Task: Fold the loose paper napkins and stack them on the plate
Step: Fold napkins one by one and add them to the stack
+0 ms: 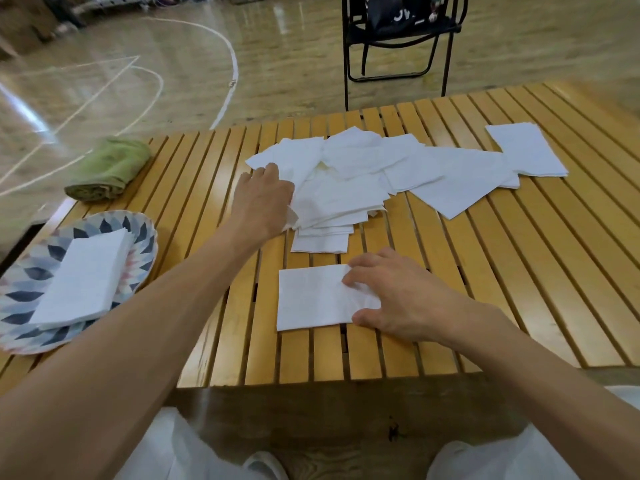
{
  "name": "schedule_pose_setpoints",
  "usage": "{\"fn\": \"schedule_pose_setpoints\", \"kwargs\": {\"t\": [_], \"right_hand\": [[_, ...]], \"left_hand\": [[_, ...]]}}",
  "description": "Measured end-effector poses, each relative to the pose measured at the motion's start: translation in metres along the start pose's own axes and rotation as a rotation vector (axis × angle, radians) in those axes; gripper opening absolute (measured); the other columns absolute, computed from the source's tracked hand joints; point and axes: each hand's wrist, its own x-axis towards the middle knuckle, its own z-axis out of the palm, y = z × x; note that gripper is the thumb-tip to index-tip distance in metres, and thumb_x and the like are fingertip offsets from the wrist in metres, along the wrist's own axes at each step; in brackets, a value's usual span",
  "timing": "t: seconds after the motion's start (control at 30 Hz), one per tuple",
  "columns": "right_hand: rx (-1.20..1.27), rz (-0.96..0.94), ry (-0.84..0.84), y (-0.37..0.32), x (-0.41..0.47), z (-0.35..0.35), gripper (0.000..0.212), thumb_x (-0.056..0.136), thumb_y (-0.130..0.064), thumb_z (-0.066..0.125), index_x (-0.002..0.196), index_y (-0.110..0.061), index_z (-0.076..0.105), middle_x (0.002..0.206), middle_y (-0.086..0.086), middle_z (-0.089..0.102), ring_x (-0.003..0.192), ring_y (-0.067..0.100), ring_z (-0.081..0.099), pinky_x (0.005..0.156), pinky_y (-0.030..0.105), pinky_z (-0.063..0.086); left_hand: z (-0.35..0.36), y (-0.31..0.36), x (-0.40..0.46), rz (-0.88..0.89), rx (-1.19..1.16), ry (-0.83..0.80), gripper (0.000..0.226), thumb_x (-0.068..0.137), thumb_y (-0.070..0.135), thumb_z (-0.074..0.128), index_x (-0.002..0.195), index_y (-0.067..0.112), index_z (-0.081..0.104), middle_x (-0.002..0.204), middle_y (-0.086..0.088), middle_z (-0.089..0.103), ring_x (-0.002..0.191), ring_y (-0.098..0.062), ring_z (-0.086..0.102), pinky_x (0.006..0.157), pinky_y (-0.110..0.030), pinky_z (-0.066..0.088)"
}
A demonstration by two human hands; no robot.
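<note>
The right hand (pixel 398 296) is pressing spread fingers (pixel 360 277) on the folded napkin's (pixel 311 296) right end, its long axis running left-right toward the plate (pixel 145 237) far left, while the left hand (pixel 263 199) is pinching the pile (pixel 346 181).

My left hand (pixel 265 199) covers the near-left edge of the loose napkin pile (pixel 346 181), and my fingertips are out of sight beneath my knuckles, so I can't tell whether they pinch a sheet. My right hand (pixel 401 299) hides the right end of the folded napkin (pixel 311 297). The plate (pixel 145 237) runs off the left edge. The black chair (pixel 398 39) is cut off at the top; the thing on it is perhaps a bag.
</note>
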Motion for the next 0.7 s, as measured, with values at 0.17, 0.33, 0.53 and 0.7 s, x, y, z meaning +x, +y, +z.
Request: {"fn": "schedule_pose_setpoints", "kwargs": {"t": [0.17, 0.33, 0.53, 0.7], "right_hand": [[0.054, 0.013, 0.003, 0.001, -0.003, -0.003, 0.059, 0.092, -0.047, 0.065, 0.146, -0.032, 0.045, 0.155, -0.013, 0.036, 0.141, 0.011, 0.03, 0.115, 0.034, 0.031], [0.324, 0.059, 0.246, -0.003, -0.002, -0.005, 0.069, 0.086, -0.064, 0.063, 0.145, -0.037, 0.042, 0.146, -0.018, 0.046, 0.131, 0.003, 0.044, 0.107, 0.028, 0.038], [0.663, -0.015, 0.315, -0.022, -0.007, -0.006, 0.056, 0.085, -0.059, 0.064, 0.134, -0.034, 0.054, 0.129, -0.02, 0.059, 0.108, -0.004, 0.053, 0.096, 0.028, 0.046], [0.848, 0.012, 0.47, -0.016, -0.005, -0.002, 0.019, 0.099, -0.032, 0.06, 0.104, -0.018, 0.072, 0.094, 0.002, 0.071, 0.089, 0.02, 0.066, 0.079, 0.046, 0.057]], "left_hand": [[-0.028, -0.021, -0.033, 0.033, -0.038, 0.202, 0.016, 0.094, 0.015, 0.062, 0.104, 0.017, 0.074, 0.111, -0.006, 0.057, 0.106, -0.027, 0.05, 0.092, -0.043, 0.037], [-0.074, -0.016, -0.084, 0.086, -0.191, 0.256, 0.016, 0.098, 0.016, 0.055, 0.094, 0.016, 0.07, 0.085, -0.004, 0.069, 0.086, -0.029, 0.058, 0.082, -0.043, 0.038], [-0.091, 0.021, -0.116, 0.269, -0.384, 0.236, 0.021, 0.096, 0.021, 0.05, 0.098, 0.017, 0.071, 0.079, 0.0, 0.065, 0.073, -0.023, 0.058, 0.076, -0.04, 0.044], [-0.075, 0.024, -0.121, 0.182, -0.674, 0.149, 0.014, 0.097, 0.029, 0.06, 0.106, 0.023, 0.071, 0.092, 0.012, 0.065, 0.085, -0.006, 0.059, 0.073, -0.024, 0.048]]}}
